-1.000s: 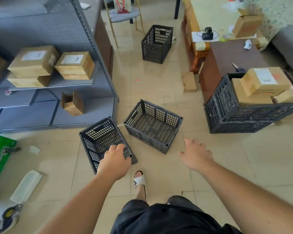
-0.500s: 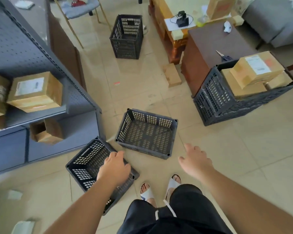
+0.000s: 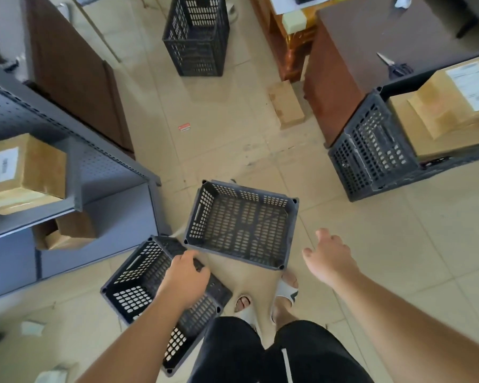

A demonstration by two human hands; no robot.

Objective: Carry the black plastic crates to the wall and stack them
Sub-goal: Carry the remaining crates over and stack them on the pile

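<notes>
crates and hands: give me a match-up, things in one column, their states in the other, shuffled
Things
1 left crate
2 middle crate
3 right crate
4 right hand

States
a open, holding nothing
b holds cardboard boxes
c tilted, gripped at the rim by the left hand
d empty, flat on the floor

Pairs: 1-c, 2-d, 3-b, 4-a

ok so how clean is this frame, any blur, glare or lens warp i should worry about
Head view: centre is sharp, holes crisp on the empty black perforated plastic crate; corners go soft, bottom-left smeared. Head view: strong wide-angle warp, the grey metal shelving slants steeply. Head view: soft even light, only a faint sheen on the beige floor tiles, shadows weak.
</notes>
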